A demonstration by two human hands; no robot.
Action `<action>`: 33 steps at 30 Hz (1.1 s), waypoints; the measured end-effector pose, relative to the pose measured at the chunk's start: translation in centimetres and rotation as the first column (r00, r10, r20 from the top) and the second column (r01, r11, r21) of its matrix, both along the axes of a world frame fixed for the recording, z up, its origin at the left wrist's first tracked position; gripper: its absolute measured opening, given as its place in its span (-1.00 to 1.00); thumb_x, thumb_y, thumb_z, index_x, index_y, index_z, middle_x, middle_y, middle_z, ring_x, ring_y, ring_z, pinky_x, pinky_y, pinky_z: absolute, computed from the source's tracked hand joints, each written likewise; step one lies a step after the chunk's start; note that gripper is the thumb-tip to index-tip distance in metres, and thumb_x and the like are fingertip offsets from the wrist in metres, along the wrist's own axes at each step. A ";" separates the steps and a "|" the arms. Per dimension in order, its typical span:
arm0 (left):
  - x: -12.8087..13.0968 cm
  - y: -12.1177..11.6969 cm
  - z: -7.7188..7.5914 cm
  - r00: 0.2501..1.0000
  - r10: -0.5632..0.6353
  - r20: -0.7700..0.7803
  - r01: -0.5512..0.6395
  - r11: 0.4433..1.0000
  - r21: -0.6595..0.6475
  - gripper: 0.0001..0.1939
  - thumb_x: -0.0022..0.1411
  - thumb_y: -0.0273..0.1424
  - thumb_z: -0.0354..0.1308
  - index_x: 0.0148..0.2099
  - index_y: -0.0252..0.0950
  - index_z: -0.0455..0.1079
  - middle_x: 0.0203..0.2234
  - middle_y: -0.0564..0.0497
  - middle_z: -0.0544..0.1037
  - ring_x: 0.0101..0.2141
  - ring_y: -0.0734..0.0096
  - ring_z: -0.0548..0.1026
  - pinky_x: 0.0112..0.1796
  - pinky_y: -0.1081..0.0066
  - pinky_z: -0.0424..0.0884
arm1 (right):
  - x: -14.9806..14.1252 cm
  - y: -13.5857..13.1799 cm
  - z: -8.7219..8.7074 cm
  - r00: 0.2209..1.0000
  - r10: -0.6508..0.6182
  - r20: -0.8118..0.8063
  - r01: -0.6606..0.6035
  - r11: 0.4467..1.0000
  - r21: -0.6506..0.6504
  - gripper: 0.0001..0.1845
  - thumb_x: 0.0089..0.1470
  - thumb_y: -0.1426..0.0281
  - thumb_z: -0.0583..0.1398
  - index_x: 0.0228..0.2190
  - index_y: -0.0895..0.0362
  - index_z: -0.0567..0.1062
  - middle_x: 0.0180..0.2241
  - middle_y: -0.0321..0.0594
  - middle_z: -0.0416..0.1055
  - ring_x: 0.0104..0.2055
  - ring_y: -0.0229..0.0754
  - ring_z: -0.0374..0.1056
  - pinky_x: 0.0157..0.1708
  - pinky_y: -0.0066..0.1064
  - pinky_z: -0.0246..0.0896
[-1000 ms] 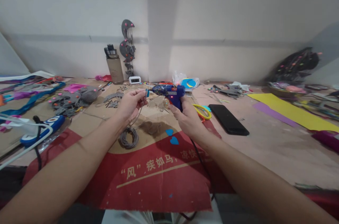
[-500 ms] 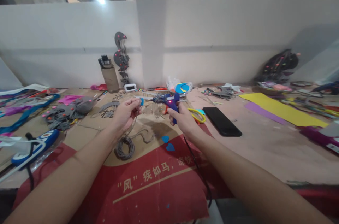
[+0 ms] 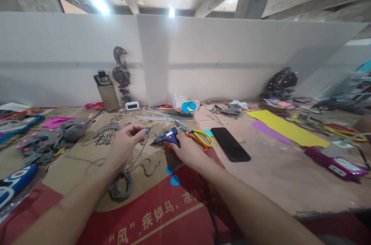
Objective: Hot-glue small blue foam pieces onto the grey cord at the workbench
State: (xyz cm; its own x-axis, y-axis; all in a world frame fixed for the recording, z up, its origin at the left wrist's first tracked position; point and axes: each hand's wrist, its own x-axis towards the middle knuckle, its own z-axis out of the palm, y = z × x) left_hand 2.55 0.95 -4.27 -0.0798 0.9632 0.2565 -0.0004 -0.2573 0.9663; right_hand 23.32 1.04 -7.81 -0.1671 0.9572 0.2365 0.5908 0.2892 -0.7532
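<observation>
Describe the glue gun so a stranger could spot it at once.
On the table lies a red-and-tan cardboard sheet. Beyond its blue hearts, the right hand grips the glue gun. It's deep blue with a dark nozzle, unlike the yellow-handled scissors beside it.

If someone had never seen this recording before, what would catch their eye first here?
Probably the blue glue gun in the right hand, low over the cardboard at the centre. Next, the bright yellow sheet lying beyond the black phone, to its right. The grey shapes dotted with pink also stand out, upright against the pale wall beside the bottle.
</observation>
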 end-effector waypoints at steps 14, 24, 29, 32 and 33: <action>0.5 -1.9 0.9 0.875 0.202 -0.440 -0.044 0.939 0.342 -0.93 0.05 -0.45 0.20 -0.35 -0.22 0.49 -0.37 -0.02 0.51 -0.41 0.42 0.41 -0.37 0.45 0.30 | -2.6 -3.4 1.6 0.751 0.167 -0.639 -0.265 0.962 -0.060 -0.72 0.03 0.30 0.17 -0.22 0.07 0.23 -0.09 -0.12 0.36 0.00 -0.16 0.30 -0.03 -0.25 0.22; 0.4 -2.5 0.9 0.839 0.233 -0.491 -0.067 0.941 0.332 -0.92 0.09 -0.39 0.16 -0.33 -0.26 0.45 -0.48 0.04 0.51 -0.46 0.44 0.44 -0.38 0.44 0.33 | -6.7 -3.1 3.4 0.542 0.012 -0.840 -0.305 0.935 -0.183 -0.75 -0.08 0.30 0.23 -0.37 0.09 0.28 -0.52 -0.46 0.22 -0.59 -0.41 0.10 -0.55 -0.50 0.19; 0.6 -2.6 1.2 0.967 0.063 -0.248 -0.029 0.990 0.136 -0.84 0.10 -0.33 0.17 -0.29 -0.32 0.38 -0.51 0.06 0.49 -0.51 0.45 0.47 -0.43 0.45 0.40 | -7.4 -2.7 3.7 0.631 0.050 -0.774 -0.185 0.979 -0.088 -0.83 -0.02 0.28 0.18 -0.45 0.11 0.31 -0.53 -0.41 0.23 -0.59 -0.40 0.06 -0.65 -0.54 -0.03; 0.8 -2.5 1.5 0.992 -0.011 -0.126 0.022 0.996 0.088 -0.79 0.09 -0.33 0.19 -0.24 -0.34 0.38 -0.46 0.04 0.51 -0.49 0.47 0.48 -0.40 0.44 0.43 | -7.5 -2.8 4.0 0.663 0.063 -0.746 -0.140 0.989 -0.041 -0.86 -0.01 0.30 0.17 -0.44 0.11 0.32 -0.52 -0.40 0.25 -0.59 -0.39 0.06 -0.63 -0.51 -0.02; 0.8 -2.5 1.5 0.994 -0.021 -0.110 0.030 0.996 0.080 -0.79 0.09 -0.33 0.19 -0.23 -0.34 0.39 -0.46 0.03 0.51 -0.49 0.47 0.48 -0.40 0.44 0.43 | -7.5 -2.9 4.1 0.665 0.069 -0.743 -0.130 0.991 -0.024 -0.86 -0.01 0.31 0.17 -0.44 0.11 0.32 -0.51 -0.39 0.26 -0.58 -0.38 0.08 -0.61 -0.51 -0.01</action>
State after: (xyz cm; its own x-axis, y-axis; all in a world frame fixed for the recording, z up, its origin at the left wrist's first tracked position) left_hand 3.32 -1.58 -2.74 -0.0231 0.9402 0.3399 0.0966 -0.3363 0.9368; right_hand 15.81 -1.89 -3.71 -0.0613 0.9640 0.2589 -0.1980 0.2425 -0.9497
